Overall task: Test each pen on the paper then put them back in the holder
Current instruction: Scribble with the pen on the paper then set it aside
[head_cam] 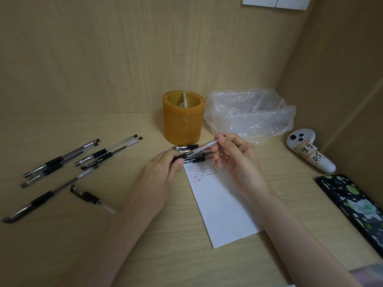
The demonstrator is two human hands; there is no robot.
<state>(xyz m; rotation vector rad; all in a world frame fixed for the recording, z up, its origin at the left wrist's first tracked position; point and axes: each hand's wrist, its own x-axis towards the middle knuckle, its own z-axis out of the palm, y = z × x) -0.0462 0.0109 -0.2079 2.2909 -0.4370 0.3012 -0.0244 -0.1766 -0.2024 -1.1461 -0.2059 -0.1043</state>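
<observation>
Loose pens [62,162] lie on the tabletop [145,235] at left; the left hand [163,170] pinches the cap end of a pen [199,151], the right hand [232,156] its barrel, above the paper [223,204]; uncapping seems underway; next, a test stroke, then the holder [182,117] behind.

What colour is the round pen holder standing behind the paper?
The round pen holder is amber-orange with a faintly embossed wall, seen in the head view.

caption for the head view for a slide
Both hands, left hand and right hand, hold a pen over the scribbled paper, orange holder behind, more pens lying left.
</observation>
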